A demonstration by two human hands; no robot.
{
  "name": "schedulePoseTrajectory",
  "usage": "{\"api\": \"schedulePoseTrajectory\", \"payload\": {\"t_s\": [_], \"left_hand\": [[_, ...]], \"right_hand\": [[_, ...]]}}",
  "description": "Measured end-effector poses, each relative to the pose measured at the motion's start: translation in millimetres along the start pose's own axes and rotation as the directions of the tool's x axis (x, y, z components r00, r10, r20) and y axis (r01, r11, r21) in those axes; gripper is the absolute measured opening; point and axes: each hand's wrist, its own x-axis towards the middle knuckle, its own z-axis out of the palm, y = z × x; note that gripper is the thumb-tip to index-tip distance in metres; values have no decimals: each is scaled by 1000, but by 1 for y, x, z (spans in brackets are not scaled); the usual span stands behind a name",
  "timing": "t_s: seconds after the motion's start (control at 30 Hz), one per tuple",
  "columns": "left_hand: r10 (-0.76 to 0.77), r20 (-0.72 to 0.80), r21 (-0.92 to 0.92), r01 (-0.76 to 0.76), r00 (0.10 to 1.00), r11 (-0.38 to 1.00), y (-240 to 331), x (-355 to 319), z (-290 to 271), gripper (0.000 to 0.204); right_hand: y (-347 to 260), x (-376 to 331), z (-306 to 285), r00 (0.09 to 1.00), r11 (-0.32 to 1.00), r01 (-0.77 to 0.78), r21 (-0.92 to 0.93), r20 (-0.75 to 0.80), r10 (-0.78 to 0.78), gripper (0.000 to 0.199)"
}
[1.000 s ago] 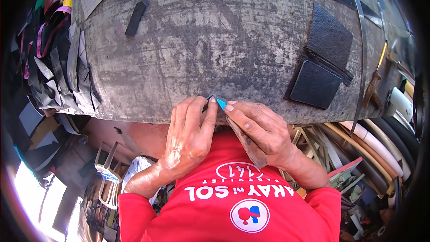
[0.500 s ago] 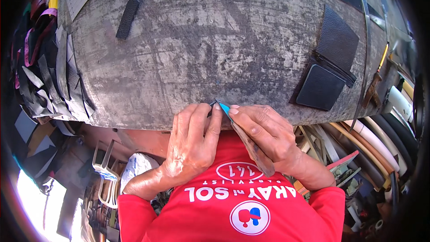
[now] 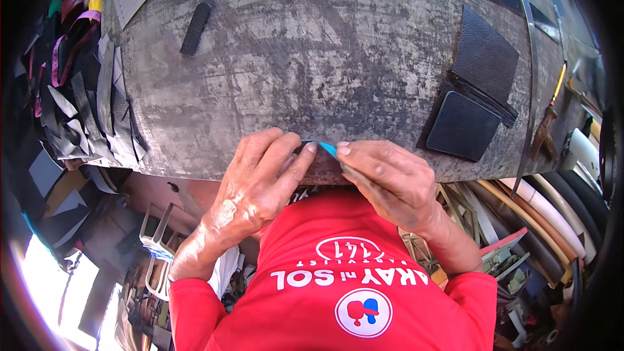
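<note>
At the near edge of the worktable [image 3: 273, 84], my left hand [image 3: 257, 175] pinches a small, thin dark piece [image 3: 309, 140] that looks like leather, mostly hidden by my fingers. Held in my right hand [image 3: 393, 179] is a slim hand tool with a turquoise front end [image 3: 329, 149]; its long brownish body runs back under my palm. The turquoise end points at the dark piece, close to my left fingertips. Whether the two touch is too small to tell.
Black leather pieces [image 3: 484, 52] and a flat black leather panel [image 3: 463, 125] lie to the right, near a long metal strip [image 3: 528, 39] and a brown-handled tool [image 3: 545, 133]. A short black strip [image 3: 195, 28] lies at the left. Leather offcuts [image 3: 91, 117] crowd the left edge.
My left hand has tilted and shifted left, its fingers a little higher. My right hand has turned, so the tool's brown body shows less. The head view has moved slightly.
</note>
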Motion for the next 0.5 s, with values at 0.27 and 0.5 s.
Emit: {"api": "schedulePoseTrajectory", "payload": {"t_s": [0.27,0.5], "left_hand": [[16,2,5,-16,1000,1000,1,2,-3,45],[30,12,19,-30,999,999,0,2,-2,46]], "right_hand": [[-2,1,-2,995,1000,31,1,96,-31,48],[-7,7,-4,994,1000,9,-16,108,-8,46]]}}
